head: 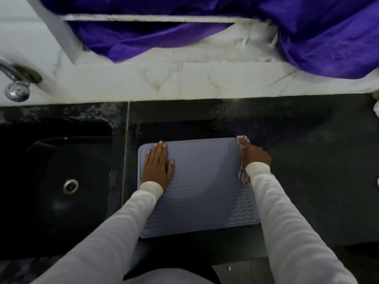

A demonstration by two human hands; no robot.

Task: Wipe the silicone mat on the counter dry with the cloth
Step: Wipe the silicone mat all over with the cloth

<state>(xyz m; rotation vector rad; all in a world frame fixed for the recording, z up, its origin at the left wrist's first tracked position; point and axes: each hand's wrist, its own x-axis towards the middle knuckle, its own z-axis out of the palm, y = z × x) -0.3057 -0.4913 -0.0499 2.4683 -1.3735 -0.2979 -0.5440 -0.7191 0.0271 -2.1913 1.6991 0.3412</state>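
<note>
At the mat's right edge, the right hand (256,155) grips the checked cloth (243,173), fingers curled round it, with cloth showing beyond the knuckles and beside the wrist. On the mat's left part, the left hand (157,165) lies flat with straight fingers, pressing the mat (202,187) down. The grey ribbed mat lies on the dark counter (307,160), just right of the black sink (55,181), with a tap (15,87) at the far left and purple fabric (307,27) along the back.
</note>
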